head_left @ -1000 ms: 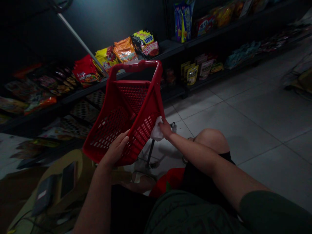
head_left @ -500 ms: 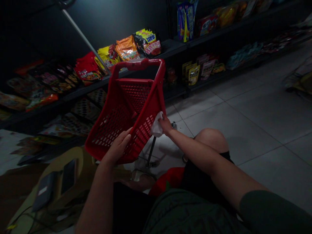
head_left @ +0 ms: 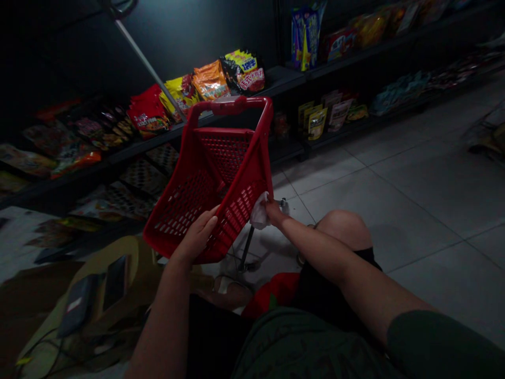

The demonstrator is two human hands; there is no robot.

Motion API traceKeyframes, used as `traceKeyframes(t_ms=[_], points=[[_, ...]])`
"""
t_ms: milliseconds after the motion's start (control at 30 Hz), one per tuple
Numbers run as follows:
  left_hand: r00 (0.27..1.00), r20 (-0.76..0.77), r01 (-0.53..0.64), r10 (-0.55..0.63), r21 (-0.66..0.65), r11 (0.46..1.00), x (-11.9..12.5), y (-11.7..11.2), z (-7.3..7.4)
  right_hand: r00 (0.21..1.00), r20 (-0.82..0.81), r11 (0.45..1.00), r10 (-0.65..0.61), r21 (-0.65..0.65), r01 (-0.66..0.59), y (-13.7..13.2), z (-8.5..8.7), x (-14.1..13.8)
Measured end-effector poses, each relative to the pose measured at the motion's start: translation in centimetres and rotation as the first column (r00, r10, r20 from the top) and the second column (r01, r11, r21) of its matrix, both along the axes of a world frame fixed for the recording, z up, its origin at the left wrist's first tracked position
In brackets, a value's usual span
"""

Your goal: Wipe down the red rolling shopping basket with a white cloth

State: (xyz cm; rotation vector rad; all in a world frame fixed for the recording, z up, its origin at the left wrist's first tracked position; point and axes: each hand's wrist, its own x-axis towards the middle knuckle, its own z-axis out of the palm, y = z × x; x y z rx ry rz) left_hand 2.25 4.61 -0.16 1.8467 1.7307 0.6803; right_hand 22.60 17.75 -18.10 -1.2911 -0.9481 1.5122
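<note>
A red plastic shopping cart (head_left: 263, 152) stands tilted in front of me, its perforated basket showing no goods inside. My left hand (head_left: 199, 231) grips the near rim of the basket, thumb along the top edge and the other fingers mostly hidden. On the basket's right outer side, my right hand (head_left: 274, 211) holds a crumpled white cloth (head_left: 259, 213) against the lower part of the wall. Below the basket a dark metal leg (head_left: 247, 247) of the cart reaches down to the floor.
Shelves with snack bags (head_left: 211, 80) run behind the cart. At the lower left, a tan stool (head_left: 132, 252) carries a phone (head_left: 116, 281) and a dark device (head_left: 80, 305) with cables. Grey floor tiles (head_left: 418, 210) extend to the right, near my bent knee (head_left: 343, 227).
My right hand has moved the cloth slightly down along the basket's side. The whole view has shifted a little; my left hand keeps its hold on the rim.
</note>
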Motion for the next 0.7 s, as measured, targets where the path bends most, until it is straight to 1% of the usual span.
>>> traceKeyframes(t_ms=[100, 200, 367, 433, 500, 600, 700], points=[[1.0, 0.002, 0.004, -0.004, -0.002, 1.0, -0.2, 0.0, -0.1, 1.0, -0.027, 0.999, -0.009, -0.034, 0.008, 0.0, 0.3, 0.3], [1.0, -0.001, -0.001, 0.001, -0.006, 1.0, -0.5, 0.0, -0.2, 0.999, -0.015, 0.998, -0.037, -0.046, 0.036, -0.2, 0.6, 0.9], [1.0, 0.0, 0.002, -0.002, 0.014, 1.0, -0.5, -0.1, 0.0, 0.999, -0.018, 0.999, -0.037, -0.015, 0.037, 0.0, 1.4, 0.8], [1.0, 0.0, 0.009, -0.009, 0.01, 1.0, -0.5, -0.1, 0.2, 1.0, -0.016, 1.0, -0.023, -0.01, 0.023, 0.1, 1.4, 0.8], [1.0, 0.006, 0.006, -0.006, 0.014, 1.0, -0.5, -0.1, 0.2, 1.0, 0.004, 0.999, -0.014, -0.029, 0.014, 0.1, 0.9, 1.1], [1.0, 0.01, -0.004, 0.004, 0.012, 1.0, -0.6, -0.2, 0.1, 0.999, 0.05, 0.997, -0.014, -0.082, 0.018, -0.1, -0.5, 1.6], [1.0, 0.013, -0.004, 0.004, 0.006, 1.0, -0.6, -0.4, 0.0, 0.998, 0.061, 0.995, -0.017, -0.1, 0.023, -0.3, -1.5, 1.5]])
